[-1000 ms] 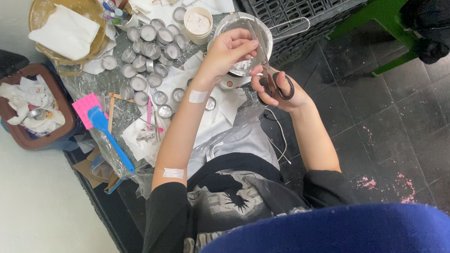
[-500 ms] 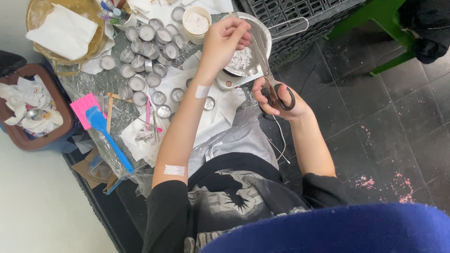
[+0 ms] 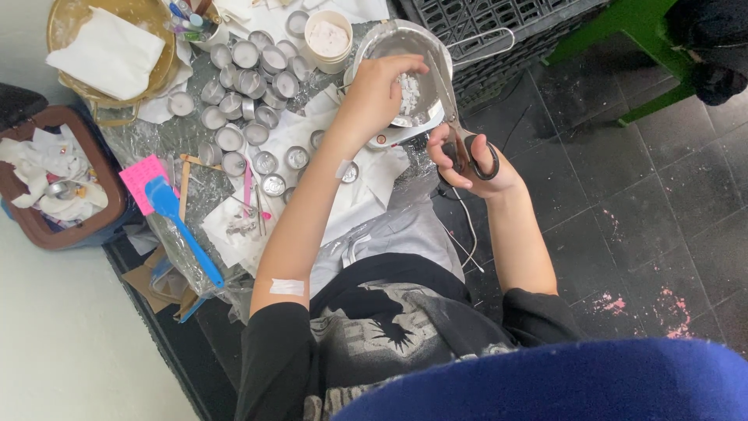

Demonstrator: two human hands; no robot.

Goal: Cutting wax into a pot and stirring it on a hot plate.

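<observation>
The table (image 3: 195, 187), wrapped in crinkled clear plastic, carries most of the work: a round golden tray (image 3: 62, 23) with a folded white cloth at the far left corner, sheets of white paper near the person, a pink notepad (image 3: 140, 178) and a blue spatula (image 3: 183, 230) at the near edge. Beside the table stands a brown bin (image 3: 54, 230) full of crumpled tissue.

At the table's right end sits a metal pot (image 3: 389, 47) holding white wax chunks (image 3: 409, 92), so wax remains to be cut, as far as the view shows. The left hand (image 3: 378, 97) is curled over the pot, fingertips pinching a bit of wax above the heap. The right hand (image 3: 467, 160) is clenched through the black handles of the scissors (image 3: 452, 117), whose blades point up into the pot beside the left fingers; whether the blades are parted I cannot tell.

Left of the pot stands a white paper cup (image 3: 329, 39). Across the middle lie many small tealight cups (image 3: 241, 86); several show white filling, others look bare metal, so judging by this the filling is only partly done.
</observation>
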